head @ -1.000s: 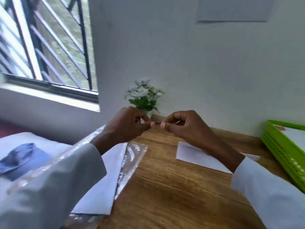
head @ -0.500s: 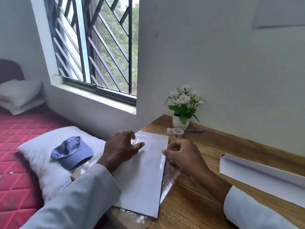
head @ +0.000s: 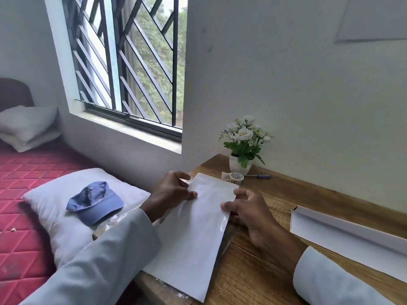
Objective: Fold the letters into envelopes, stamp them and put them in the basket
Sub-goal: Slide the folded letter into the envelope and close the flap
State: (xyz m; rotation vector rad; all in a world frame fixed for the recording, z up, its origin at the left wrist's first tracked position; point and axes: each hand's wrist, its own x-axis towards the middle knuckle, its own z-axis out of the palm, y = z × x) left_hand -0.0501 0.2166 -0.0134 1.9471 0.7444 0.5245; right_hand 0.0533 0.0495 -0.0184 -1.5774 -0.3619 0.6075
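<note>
**Envelope pack at desk's left edge**

White envelope pack point(head: 193, 234) flat in clear plastic on wooden desk point(head: 275, 271), long axis running from near edge up toward flower pot point(head: 240, 165). Left hand point(head: 169, 194) gripping far-left edge, fingers curled. Right hand point(head: 251, 210) on right edge; possibly pinching the wrap, unclear. Tape roll point(head: 236, 177), pen point(head: 258, 176) beyond. Folded letter point(head: 352, 236) lying to the right.

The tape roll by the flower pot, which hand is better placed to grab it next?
Probably the right hand: it lies nearer the tape roll, with bare desk between. The left hand would have to cross the envelope pack.
</note>
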